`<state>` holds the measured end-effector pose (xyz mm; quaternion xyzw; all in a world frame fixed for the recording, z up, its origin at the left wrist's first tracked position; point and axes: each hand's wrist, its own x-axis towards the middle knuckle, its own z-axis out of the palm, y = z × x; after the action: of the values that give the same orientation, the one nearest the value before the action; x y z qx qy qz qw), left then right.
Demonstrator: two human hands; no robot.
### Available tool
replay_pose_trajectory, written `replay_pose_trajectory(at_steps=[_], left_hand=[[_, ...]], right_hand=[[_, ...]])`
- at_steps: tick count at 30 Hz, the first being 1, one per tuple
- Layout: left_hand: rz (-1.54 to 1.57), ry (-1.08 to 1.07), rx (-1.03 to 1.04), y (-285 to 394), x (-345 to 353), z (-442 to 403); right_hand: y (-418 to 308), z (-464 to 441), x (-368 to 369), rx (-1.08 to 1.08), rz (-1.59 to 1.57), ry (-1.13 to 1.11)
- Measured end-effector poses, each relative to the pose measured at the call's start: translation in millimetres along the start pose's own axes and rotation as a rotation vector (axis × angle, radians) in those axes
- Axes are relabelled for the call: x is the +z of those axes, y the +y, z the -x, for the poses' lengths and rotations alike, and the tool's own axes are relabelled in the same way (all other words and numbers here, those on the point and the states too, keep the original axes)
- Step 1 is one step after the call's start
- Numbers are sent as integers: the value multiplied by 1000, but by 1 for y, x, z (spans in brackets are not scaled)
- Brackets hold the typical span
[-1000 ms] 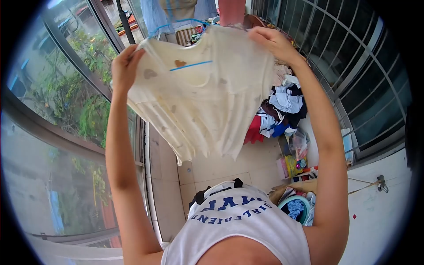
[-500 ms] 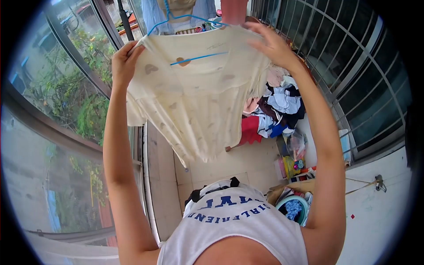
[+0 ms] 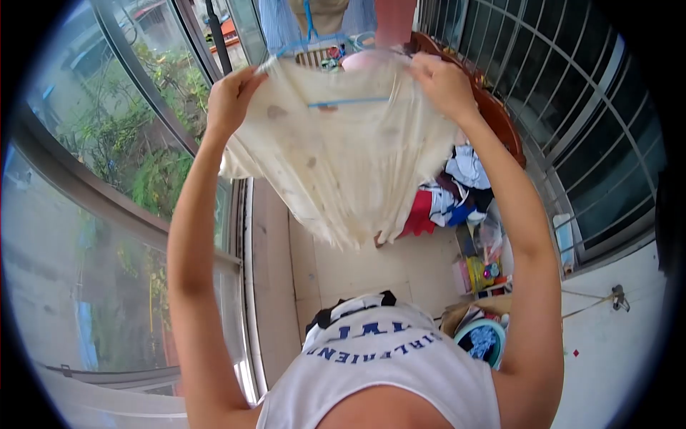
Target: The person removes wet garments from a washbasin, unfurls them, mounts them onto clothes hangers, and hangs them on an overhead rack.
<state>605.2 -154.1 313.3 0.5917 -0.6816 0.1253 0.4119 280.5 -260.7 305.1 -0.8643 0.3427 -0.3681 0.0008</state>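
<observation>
A cream shirt [image 3: 336, 157] with faint brownish heart prints hangs spread out in front of me on a blue clothes hanger [image 3: 350, 102]. The hanger's lower bar shows through the neck opening, and its hook points up. My left hand [image 3: 232, 100] pinches the shirt at the left shoulder. At the opposite shoulder my right hand [image 3: 443, 86] is closed on the fabric. The shirt's lower edge hangs loose above the floor and looks blurred.
Heaped clothes [image 3: 464, 186] lie to the right behind the shirt. Nearer stand a box of small goods [image 3: 475, 268] and a teal basin [image 3: 486, 339] with blue cloth. Windows [image 3: 107, 143] run along the left, a barred window [image 3: 572, 107] along the right. Other garments [image 3: 318, 14] hang ahead.
My right hand has gone from loose, spread fingers to gripping the shoulder. The shirt has shifted slightly right in view, and its lower edge has swung up.
</observation>
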Motion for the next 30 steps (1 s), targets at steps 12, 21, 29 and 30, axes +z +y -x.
replay_pose_trajectory(at_steps=[12,21,29,30], left_hand=[[179,25,-78,-30,3,-10],[-136,513,134,-57,-20,-35],[739,206,-521,-94,39,-41],[765,111,-576,-96,45,-51]], right_hand=[[5,-15,14,-79,-314,-20],[-17,-70,-8,56,-261,362],[21,-168,-6,94,-290,500],[25,-184,-8,102,-299,504]])
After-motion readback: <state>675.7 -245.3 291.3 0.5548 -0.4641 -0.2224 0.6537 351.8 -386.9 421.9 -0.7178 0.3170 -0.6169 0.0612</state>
